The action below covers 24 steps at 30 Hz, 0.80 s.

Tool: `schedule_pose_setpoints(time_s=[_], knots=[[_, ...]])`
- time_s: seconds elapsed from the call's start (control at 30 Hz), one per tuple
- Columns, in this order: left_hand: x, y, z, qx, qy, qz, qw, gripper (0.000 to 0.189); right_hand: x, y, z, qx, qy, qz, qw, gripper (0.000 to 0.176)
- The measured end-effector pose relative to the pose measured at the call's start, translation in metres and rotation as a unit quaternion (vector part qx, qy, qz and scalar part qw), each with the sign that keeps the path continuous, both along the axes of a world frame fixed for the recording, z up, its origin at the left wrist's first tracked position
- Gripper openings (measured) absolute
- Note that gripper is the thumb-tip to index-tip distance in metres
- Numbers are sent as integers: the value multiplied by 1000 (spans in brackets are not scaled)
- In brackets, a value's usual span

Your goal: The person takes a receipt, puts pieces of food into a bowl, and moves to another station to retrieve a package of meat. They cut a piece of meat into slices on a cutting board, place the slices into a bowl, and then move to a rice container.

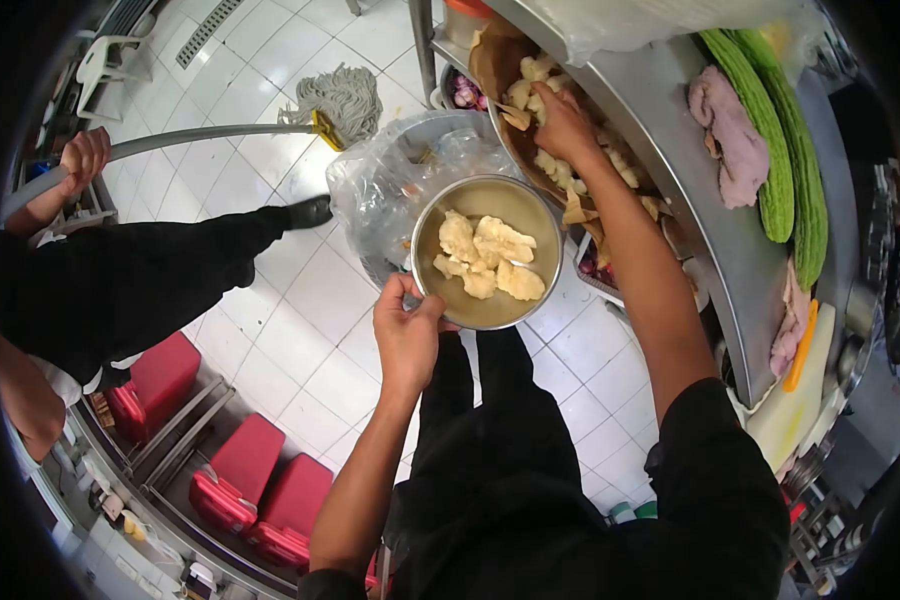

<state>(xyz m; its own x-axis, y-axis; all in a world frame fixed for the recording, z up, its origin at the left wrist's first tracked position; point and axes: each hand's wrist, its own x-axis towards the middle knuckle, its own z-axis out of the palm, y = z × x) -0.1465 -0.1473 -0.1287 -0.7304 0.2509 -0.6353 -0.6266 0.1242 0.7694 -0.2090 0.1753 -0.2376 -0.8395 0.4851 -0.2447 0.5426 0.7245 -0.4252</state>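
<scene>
My left hand [410, 335] is closed on the near-left rim of a round metal bowl [552, 215], thumb over the edge. Several pale, knobbly pieces of ginger [500, 240] lie in the bowl. My right hand [565, 125] reaches into a box lined with brown paper [495, 65], under the edge of a metal counter. Its fingers are curled down around a piece of ginger among many similar pale pieces [560, 172]; the fingertips are partly hidden.
Beneath the bowl stands a bin lined with clear plastic [370, 185]. Long green gourds [775, 190] and a pink cloth [730, 140] lie on the metal counter [660, 110]. At left, another person's hand [85, 160] grips a mop handle [190, 135]. Red-lidded bins [235, 465] stand lower left.
</scene>
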Motion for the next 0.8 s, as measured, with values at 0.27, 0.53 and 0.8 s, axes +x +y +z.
schedule_pose_setpoints(time_s=[0.27, 0.53, 0.8], knots=[[2, 0, 3, 5, 5, -5, 1000, 15, 21, 12, -10, -83, 73, -218, 970, 50], [11, -11, 0, 8, 37, -46, 998, 17, 133, -123, 117, -302, 239, -166, 908, 37], [25, -20, 123, 65, -14, -136, 988, 12, 235, -140, 219, -179, 114, -176, 961, 42]])
